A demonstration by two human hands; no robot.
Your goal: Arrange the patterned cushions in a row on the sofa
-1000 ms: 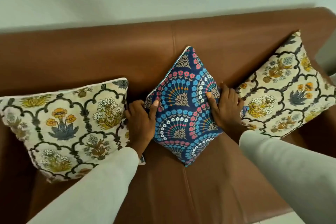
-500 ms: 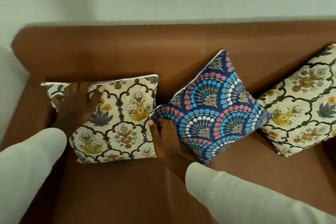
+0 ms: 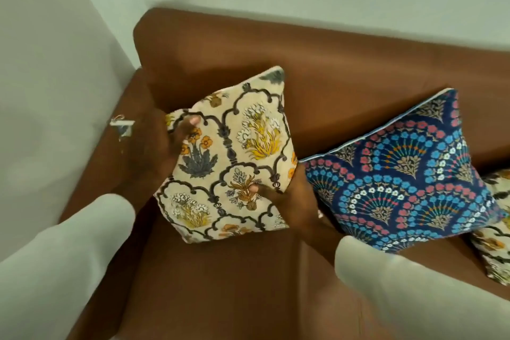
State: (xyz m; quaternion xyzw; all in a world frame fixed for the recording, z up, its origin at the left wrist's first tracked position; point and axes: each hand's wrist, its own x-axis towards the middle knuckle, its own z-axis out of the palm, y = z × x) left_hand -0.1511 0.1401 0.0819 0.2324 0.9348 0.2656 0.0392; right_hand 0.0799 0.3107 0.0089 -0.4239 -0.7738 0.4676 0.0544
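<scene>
A cream floral cushion (image 3: 234,157) stands tilted on one corner at the left end of the brown sofa (image 3: 248,284). My left hand (image 3: 162,146) grips its left edge, thumb on the front. My right hand (image 3: 292,201) grips its lower right corner. Beside it on the right, a blue fan-patterned cushion (image 3: 408,182) leans diamond-wise against the backrest. A second cream floral cushion (image 3: 494,251) shows partly at the right edge, half hidden behind the blue one.
The sofa's left armrest (image 3: 110,174) is close to my left hand, with a pale wall (image 3: 55,63) right beside it. A small white object (image 3: 122,125) sits at the wall by the armrest. Bare seat lies in front of the cushions.
Both hands have closed on the left cream cushion and turned it from lying square to standing on a corner. My view has swung left; the right cushion is nearly out of sight.
</scene>
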